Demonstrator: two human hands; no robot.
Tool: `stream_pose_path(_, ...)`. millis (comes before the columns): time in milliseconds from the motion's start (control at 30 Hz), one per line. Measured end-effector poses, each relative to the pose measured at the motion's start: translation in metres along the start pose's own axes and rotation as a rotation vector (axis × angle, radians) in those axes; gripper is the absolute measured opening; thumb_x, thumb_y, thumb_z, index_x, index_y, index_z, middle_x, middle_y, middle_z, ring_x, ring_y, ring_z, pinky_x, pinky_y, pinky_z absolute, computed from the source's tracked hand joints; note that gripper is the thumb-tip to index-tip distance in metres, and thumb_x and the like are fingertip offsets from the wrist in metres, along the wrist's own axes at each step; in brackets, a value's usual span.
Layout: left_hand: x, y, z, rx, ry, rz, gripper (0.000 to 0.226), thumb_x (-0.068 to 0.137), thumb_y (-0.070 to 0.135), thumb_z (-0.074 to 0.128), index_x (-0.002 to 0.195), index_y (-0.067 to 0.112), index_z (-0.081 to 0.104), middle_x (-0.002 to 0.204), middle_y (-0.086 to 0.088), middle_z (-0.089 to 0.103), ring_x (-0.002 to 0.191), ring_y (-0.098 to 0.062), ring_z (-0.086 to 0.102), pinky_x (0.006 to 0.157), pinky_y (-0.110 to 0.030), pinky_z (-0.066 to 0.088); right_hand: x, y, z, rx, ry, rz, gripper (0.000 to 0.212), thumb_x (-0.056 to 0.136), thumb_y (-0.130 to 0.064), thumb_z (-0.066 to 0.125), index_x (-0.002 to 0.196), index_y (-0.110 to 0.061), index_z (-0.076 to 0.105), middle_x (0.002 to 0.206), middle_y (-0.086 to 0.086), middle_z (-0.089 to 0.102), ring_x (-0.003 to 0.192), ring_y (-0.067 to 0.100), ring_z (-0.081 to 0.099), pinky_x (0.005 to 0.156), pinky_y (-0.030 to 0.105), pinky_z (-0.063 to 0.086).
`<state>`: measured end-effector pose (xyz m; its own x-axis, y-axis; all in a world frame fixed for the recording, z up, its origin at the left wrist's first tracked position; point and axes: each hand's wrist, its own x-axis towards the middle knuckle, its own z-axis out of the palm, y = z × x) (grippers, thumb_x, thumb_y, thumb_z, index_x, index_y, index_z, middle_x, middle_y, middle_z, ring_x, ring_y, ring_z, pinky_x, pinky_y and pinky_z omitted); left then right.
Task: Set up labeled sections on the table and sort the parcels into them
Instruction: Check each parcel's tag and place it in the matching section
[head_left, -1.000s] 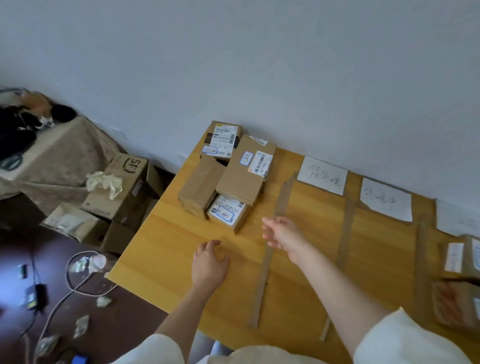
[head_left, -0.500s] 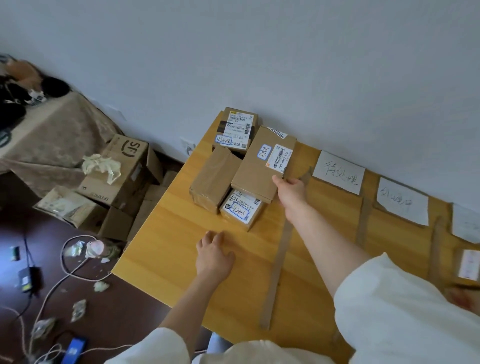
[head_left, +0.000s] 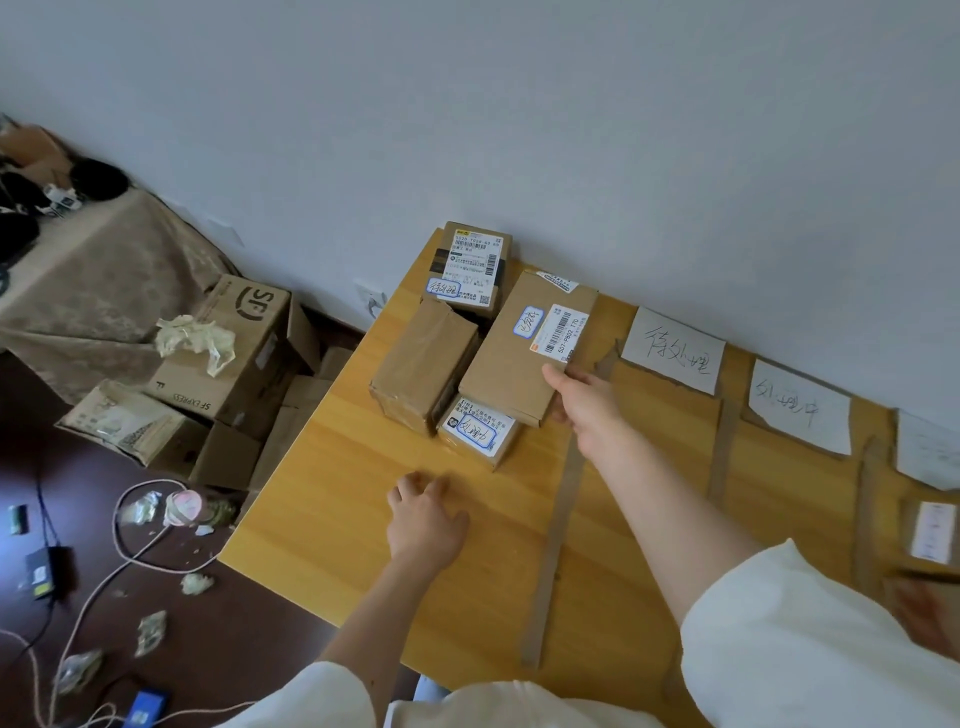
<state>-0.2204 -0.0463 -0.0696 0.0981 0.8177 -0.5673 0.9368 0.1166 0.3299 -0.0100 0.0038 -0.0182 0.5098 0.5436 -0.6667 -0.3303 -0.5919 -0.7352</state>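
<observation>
Top parcel (head_left: 524, 345) in the pile at the table's (head_left: 332, 519) left end, gripped for sorting.
Risk: dragged off carelessly, could tip the small parcel (head_left: 475, 434) beneath or nudge the strip (head_left: 558, 535). Right hand (head_left: 589, 408) clamped on its near right edge, thumb on top, fingers under; left hand (head_left: 423, 519) flat on table, holding nothing.

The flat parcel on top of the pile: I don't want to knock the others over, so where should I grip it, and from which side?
Grip the flat parcel by its near right corner, from the right, where the right hand already pinches it. That corner overhangs the small labeled box beneath, so fingers probably slip under. Its left side leans against the taped box.
</observation>
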Motion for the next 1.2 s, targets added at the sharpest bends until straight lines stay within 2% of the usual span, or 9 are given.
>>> stream_pose_path(100, -0.001, 0.001, 0.001, 0.001, -0.001, -0.003, 0.059, 0.086, 0.040, 0.055, 0.142, 0.031, 0.040, 0.146, -0.001, 0.025, 0.135, -0.022, 0.023, 0.082, -0.032, 0.051, -0.010, 0.007, -0.012, 0.056, -0.019, 0.020, 0.021, 0.089, -0.026, 0.069, 0.108, -0.021, 0.064, 0.114, 0.002, 0.070, 0.094, 0.018, 0.065, 0.074, 0.029, 0.052)
stream_pose_path(167, -0.001, 0.001, 0.002, 0.001, 0.000, -0.006, 0.060, 0.086, 0.040, 0.055, 0.143, 0.031, 0.039, 0.146, -0.002, 0.024, 0.135, -0.023, 0.022, 0.082, -0.032, 0.050, -0.019, 0.011, -0.021, 0.113, -0.049, 0.032, 0.022, 0.091, -0.025, 0.067, 0.112, -0.018, 0.064, 0.110, 0.002, 0.070, 0.094, 0.016, 0.065, 0.080, 0.030, 0.054)
stream_pose_path(233, -0.002, 0.002, 0.002, -0.009, 0.003, -0.010, 0.060, 0.086, 0.040, 0.056, 0.143, 0.031, 0.039, 0.147, -0.001, 0.024, 0.136, -0.022, 0.022, 0.084, -0.033, 0.049, -0.030, 0.014, -0.029, 0.170, -0.079, 0.046, 0.025, 0.093, -0.024, 0.065, 0.116, -0.015, 0.063, 0.104, 0.001, 0.070, 0.085, 0.013, 0.065, 0.080, 0.030, 0.054)
stream_pose_path(433, -0.006, 0.001, 0.004, -0.046, -0.011, -0.001, 0.058, 0.086, 0.038, 0.055, 0.142, 0.032, 0.040, 0.152, 0.000, 0.019, 0.140, -0.023, 0.017, 0.086, -0.034, 0.046, -0.058, 0.027, -0.048, 0.291, -0.146, 0.001, 0.020, 0.094, -0.016, 0.063, 0.113, -0.011, 0.059, 0.101, 0.001, 0.068, 0.086, 0.016, 0.064, 0.078, 0.030, 0.055)
stream_pose_path(633, -0.014, -0.002, 0.007, -0.111, -0.051, 0.022, 0.059, 0.087, 0.034, 0.058, 0.144, 0.029, 0.041, 0.159, -0.005, 0.010, 0.143, -0.029, 0.012, 0.109, -0.038, 0.032, -0.078, 0.040, -0.063, 0.342, -0.237, -0.130, 0.034, 0.088, -0.007, 0.068, 0.120, -0.010, 0.055, 0.109, 0.011, 0.067, 0.092, 0.024, 0.070, 0.082, 0.035, 0.058)
stream_pose_path(767, -0.021, 0.001, 0.011, -0.093, -0.068, 0.044, 0.057, 0.088, 0.034, 0.058, 0.142, 0.028, 0.043, 0.159, -0.006, 0.012, 0.142, -0.030, 0.015, 0.112, -0.039, 0.027, -0.090, 0.045, -0.075, 0.382, -0.272, -0.170, 0.034, 0.087, -0.003, 0.068, 0.116, -0.015, 0.055, 0.099, 0.007, 0.066, 0.090, 0.025, 0.070, 0.089, 0.040, 0.056)
stream_pose_path(867, -0.027, 0.004, 0.016, -0.093, -0.084, 0.049, 0.057, 0.087, 0.034, 0.059, 0.141, 0.028, 0.043, 0.157, -0.007, 0.016, 0.141, -0.031, 0.017, 0.112, -0.038, 0.027, -0.096, 0.052, -0.084, 0.410, -0.260, -0.167, 0.033, 0.089, -0.006, 0.067, 0.119, -0.015, 0.055, 0.104, 0.008, 0.064, 0.095, 0.028, 0.071, 0.090, 0.041, 0.056)
stream_pose_path(1033, -0.038, 0.016, 0.023, -0.125, -0.064, 0.080, 0.054, 0.087, 0.031, 0.059, 0.139, 0.024, 0.046, 0.150, -0.008, 0.032, 0.136, -0.030, 0.027, 0.110, -0.037, 0.027, -0.106, 0.061, -0.103, 0.514, -0.213, -0.129, 0.033, 0.091, -0.011, 0.064, 0.122, -0.020, 0.054, 0.118, 0.010, 0.067, 0.100, 0.031, 0.071, 0.085, 0.038, 0.057)
stream_pose_path(1200, -0.051, 0.040, 0.037, -0.116, -0.008, 0.193, 0.048, 0.087, 0.027, 0.062, 0.134, 0.021, 0.051, 0.143, -0.009, 0.043, 0.133, -0.031, 0.035, 0.109, -0.042, 0.032, -0.113, 0.080, -0.140, 0.591, -0.107, -0.087, 0.030, 0.091, -0.009, 0.065, 0.118, -0.020, 0.056, 0.112, 0.007, 0.066, 0.091, 0.029, 0.071, 0.083, 0.038, 0.058)
